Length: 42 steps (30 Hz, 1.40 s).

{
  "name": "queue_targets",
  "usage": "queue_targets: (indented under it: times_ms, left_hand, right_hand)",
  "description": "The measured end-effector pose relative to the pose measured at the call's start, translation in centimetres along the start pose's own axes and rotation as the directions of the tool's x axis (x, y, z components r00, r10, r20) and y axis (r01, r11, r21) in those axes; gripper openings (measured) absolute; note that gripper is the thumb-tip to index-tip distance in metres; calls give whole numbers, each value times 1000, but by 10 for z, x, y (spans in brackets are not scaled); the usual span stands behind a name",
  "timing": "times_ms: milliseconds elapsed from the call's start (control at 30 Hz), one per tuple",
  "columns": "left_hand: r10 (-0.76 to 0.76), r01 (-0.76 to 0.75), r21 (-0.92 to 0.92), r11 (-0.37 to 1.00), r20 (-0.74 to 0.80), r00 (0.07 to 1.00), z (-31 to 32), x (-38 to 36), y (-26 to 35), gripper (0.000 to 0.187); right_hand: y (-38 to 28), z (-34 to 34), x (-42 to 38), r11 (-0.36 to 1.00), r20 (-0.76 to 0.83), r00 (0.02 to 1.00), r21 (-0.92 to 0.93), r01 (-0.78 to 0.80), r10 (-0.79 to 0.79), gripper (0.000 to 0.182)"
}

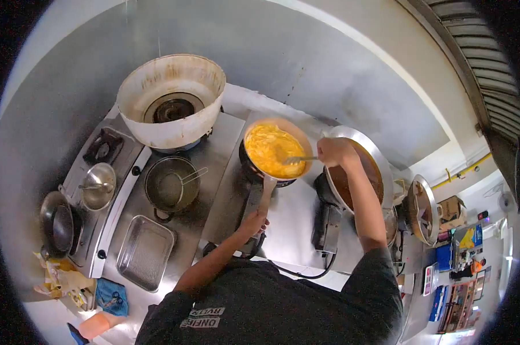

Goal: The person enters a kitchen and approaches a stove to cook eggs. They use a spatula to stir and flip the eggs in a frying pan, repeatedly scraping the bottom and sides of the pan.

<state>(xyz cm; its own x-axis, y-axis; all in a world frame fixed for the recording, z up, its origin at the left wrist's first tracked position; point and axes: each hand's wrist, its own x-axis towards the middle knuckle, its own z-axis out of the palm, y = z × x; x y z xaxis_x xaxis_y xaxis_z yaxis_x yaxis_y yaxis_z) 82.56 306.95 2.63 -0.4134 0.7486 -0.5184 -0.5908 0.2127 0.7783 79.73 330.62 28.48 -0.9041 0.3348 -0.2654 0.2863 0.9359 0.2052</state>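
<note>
A frying pan [270,181] with a pale rim holds a layer of yellow egg [268,141], partly set and unevenly folded. My left hand [253,223] is closed around the pan's long handle, on the near side. Above the pan's right edge, my right hand [336,152] grips a metal utensil [306,158]. Its far end is in the egg, too blurred to tell whether it is a fork or a small spatula. To the right, a wide metal pot [384,150] with reddish-brown liquid stands partly behind my right forearm.
At the back left, a large white ring-shaped guard [174,135] surrounds a burner. A dark wok [162,169] with a strainer, a wire-mesh tray [168,241] and a steel bowl [102,198] lie left. Another large pot [434,230] stands far right. A black hose [312,277] runs nearby.
</note>
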Motion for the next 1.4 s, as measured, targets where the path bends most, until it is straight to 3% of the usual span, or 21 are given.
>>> queue_targets:
  times_ms: [133, 200, 267, 333, 433, 567, 633, 800, 967, 1033, 1133, 1267, 1333, 1400]
  left_hand:
    - [39, -41, 78, 996, 21, 999, -3, 7, -6, 27]
    - [49, -52, 101, 994, 31, 998, -3, 7, -7, 24]
    - [59, -62, 75, 995, 42, 997, -2, 4, -2, 23]
    - [72, -74, 46, 996, 49, 996, 3, -5, 6, 21]
    - [56, -56, 15, 998, -56, 997, 9, -19, 13, 19]
    - [100, -100, 75, 992, 1, 995, 0, 0, -9, 21]
    - [132, -132, 98, 986, 4, 991, -2, 4, -15, 21]
    - [66, -66, 144, 987, 1, 998, 2, -15, 1, 22]
    - [83, -85, 36, 996, 44, 996, -6, 11, -20, 24]
    - [55, -57, 22, 998, 53, 997, -6, 12, -19, 24]
    - [73, -75, 43, 996, 47, 996, -4, 3, -12, 24]
    - [43, -44, 25, 999, 25, 999, 2, -9, 1, 23]
    - [30, -31, 5, 1000, 30, 999, 5, -15, 7, 23]
    - [37, -37, 34, 999, -19, 999, 7, -16, 8, 24]
  right_hand:
    - [-6, 41, -16, 994, 106, 992, -71, 82, -74, 17]
    - [-9, 69, -10, 996, 32, 996, 30, -82, 81, 19]
    - [-12, 80, -3, 998, 28, 998, 30, -61, 60, 22]
    - [-9, 94, 13, 987, -72, 992, 132, -94, 104, 22]
    - [-16, 90, 27, 991, -177, 981, 121, -56, 77, 21]
    - [-22, 86, 59, 991, -139, 986, 105, -79, 93, 21]
    - [-24, 83, 75, 995, -201, 978, 90, -36, 53, 22]
    - [-16, 84, 117, 1000, -255, 967, 7, -2, 4, 21]
    - [9, 48, 103, 997, -359, 931, -72, 42, -65, 19]
    - [8, 5, 70, 997, -38, 996, -1, 79, -79, 16]
    - [16, -8, 45, 991, 90, 988, 58, 123, -128, 14]
    - [-7, -11, 4, 979, 171, 969, -66, 195, -181, 16]
    - [-19, 3, -6, 995, 86, 996, -93, 43, -35, 25]
    - [-22, 21, -2, 988, 124, 991, -150, -25, 44, 24]
